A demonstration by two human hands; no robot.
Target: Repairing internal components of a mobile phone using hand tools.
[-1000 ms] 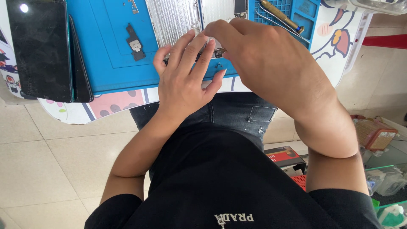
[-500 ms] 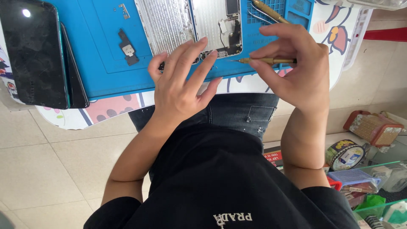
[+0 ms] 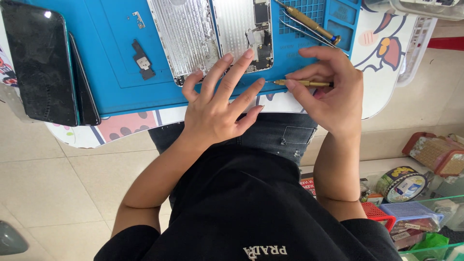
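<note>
Right hand [image 3: 333, 94] pinches a small brass screwdriver [image 3: 303, 83] between thumb and forefinger, shaft near horizontal, tip pointing to 9 o'clock at the left hand's middle fingertip. Left hand [image 3: 217, 108] holds nothing: fingers fanned wide, tips pressing the lower edge of the opened phone [image 3: 212, 34], palm hanging off the table's near edge. Phone lies at 12 o'clock from the left hand, screen half and chassis half side by side on the blue work mat [image 3: 111, 63]. Change: a second back the right hand sat over the phone, overlapping the left; half a second back it had pulled out to 3 o'clock with the driver level; now the tip has closed in on the left fingertips, just off the phone's bottom edge. Reads as a driver drawn clear of the chassis, whatever's on the tip too small to see. Left hand barely shifted. Outward: two loose small parts [image 3: 142, 60] at 10 o'clock, dark phones [image 3: 41, 63] stacked at far 9, spare driver and tweezers [image 3: 309, 21] at 1 o'clock.
</note>
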